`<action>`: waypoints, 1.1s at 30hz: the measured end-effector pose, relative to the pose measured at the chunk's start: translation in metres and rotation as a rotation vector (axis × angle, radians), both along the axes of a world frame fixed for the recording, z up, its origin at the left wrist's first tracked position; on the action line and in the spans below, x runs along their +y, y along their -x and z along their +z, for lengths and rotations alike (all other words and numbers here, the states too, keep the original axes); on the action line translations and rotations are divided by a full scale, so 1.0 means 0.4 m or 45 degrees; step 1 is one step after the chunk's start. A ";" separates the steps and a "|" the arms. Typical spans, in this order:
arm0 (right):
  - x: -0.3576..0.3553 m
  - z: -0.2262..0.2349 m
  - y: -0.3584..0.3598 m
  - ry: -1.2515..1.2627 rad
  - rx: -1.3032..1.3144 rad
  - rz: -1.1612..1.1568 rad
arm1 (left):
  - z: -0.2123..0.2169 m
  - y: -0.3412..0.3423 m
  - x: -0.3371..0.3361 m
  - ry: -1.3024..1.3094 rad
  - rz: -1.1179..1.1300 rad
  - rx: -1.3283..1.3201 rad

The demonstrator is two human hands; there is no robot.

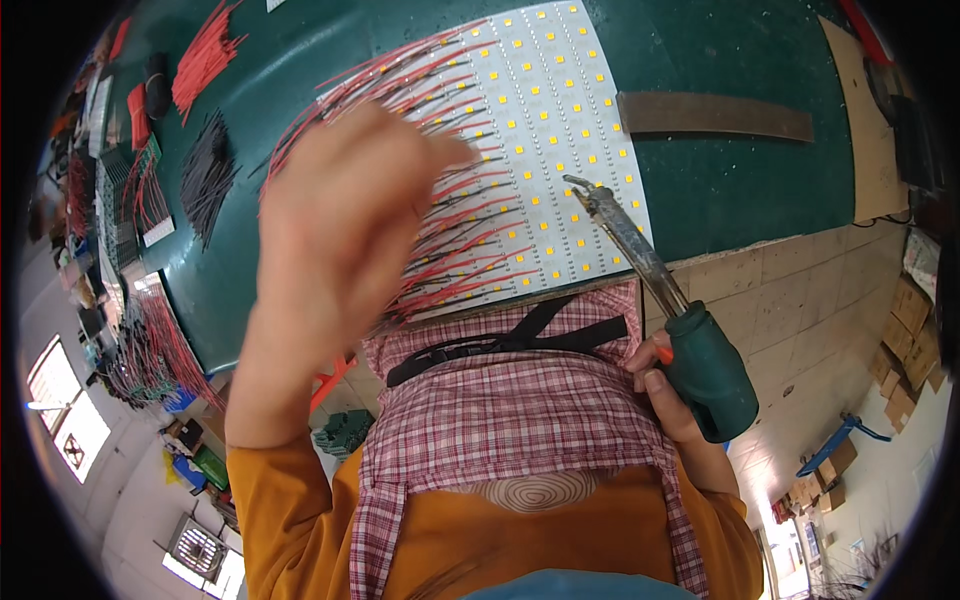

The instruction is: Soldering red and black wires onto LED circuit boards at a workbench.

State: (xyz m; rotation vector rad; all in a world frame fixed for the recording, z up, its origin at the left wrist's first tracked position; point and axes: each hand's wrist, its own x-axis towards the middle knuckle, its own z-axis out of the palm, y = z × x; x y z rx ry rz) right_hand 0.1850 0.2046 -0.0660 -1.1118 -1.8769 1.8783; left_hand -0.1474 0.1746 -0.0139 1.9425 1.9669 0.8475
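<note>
Your raised left hand (340, 220), blurred at frame centre, hides part of the red wires (450, 250); its grip is unreadable. Your right hand (672, 395) clenches the soldering iron (660, 300) over the LED panel (550, 120).

Light: bright, even daylight over the white LED panel (540, 130).
Blur: raised left hand (340, 230) soft.
Edges: fisheye bending, black corners.

Brown cardboard boxes (905, 345) far right

left hand (335, 225) blurred, hiding wire ends (440, 230), right hand (672, 395) mostly behind handle (712, 372)
</note>
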 end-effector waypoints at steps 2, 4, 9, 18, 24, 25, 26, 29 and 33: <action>-0.003 -0.004 0.000 -0.129 -0.096 0.133 | -0.016 -0.045 -0.046 0.105 -0.117 0.050; -0.014 -0.005 0.004 -0.127 -0.151 0.105 | -0.070 -0.100 -0.064 0.045 0.006 0.008; -0.023 -0.018 0.007 -0.048 -0.142 0.031 | -0.139 -0.139 -0.078 0.063 0.132 -0.078; -0.013 -0.045 -0.056 -0.249 -0.067 0.369 | -0.172 -0.154 -0.059 0.032 0.280 -0.096; -0.009 -0.039 -0.054 -0.126 -0.328 0.482 | -0.183 -0.162 -0.058 0.004 0.314 0.023; -0.010 -0.034 -0.050 -0.236 -0.396 0.507 | -0.184 -0.162 -0.057 0.007 0.315 0.026; -0.011 -0.033 -0.044 -0.291 -0.428 0.519 | -0.183 -0.163 -0.057 0.004 0.316 0.028; -0.009 -0.032 -0.026 -0.432 -0.378 0.429 | -0.184 -0.162 -0.057 -0.003 0.304 0.037; 0.005 -0.028 -0.013 -0.473 -0.294 0.399 | -0.185 -0.157 -0.057 -0.027 0.281 0.035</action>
